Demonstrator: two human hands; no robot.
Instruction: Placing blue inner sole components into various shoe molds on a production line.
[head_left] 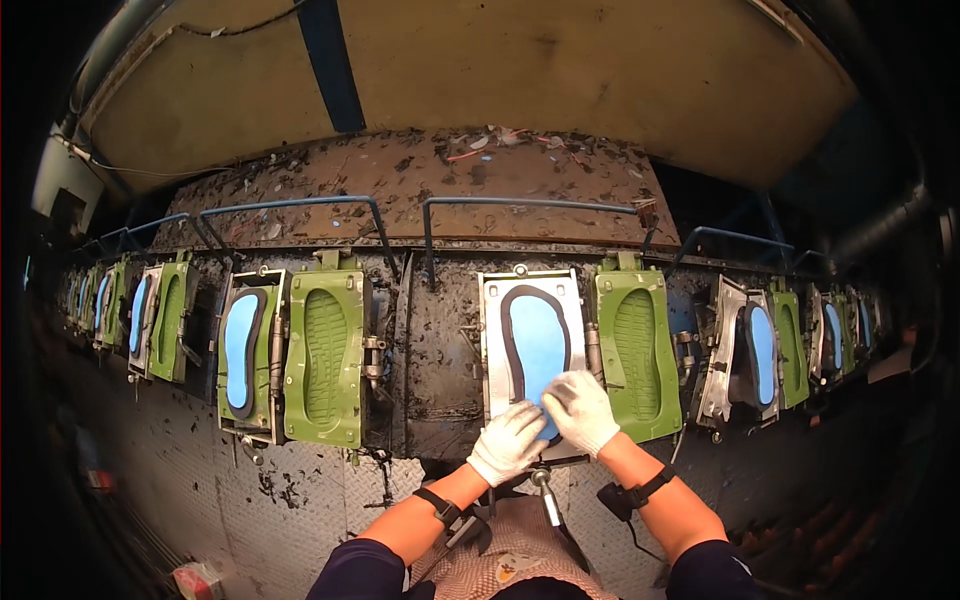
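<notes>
A shoe sole (540, 345) with a blue top and a dark rim lies in the silver mould half (493, 340) in front of me. Both my hands wear white gloves and meet at its near, heel end. My left hand (508, 443) has its fingers bent together against the heel's left edge. From the right, my right hand (582, 410) closes its fingers on the heel, covering part of the blue surface; its exact fingertip hold is hidden. Hinged beside this half is an opened green mould half (638, 350) with a ridged sole-shaped hollow.
Another open mould (325, 360) stands left, with a blue-topped sole (241, 350) beside it. More moulds with soles (762, 355) line up along both sides. Blue rails (530, 203) run behind, before a board (400, 215) littered with dark scraps. A metal-tipped hose or tool (545, 490) hangs below my hands.
</notes>
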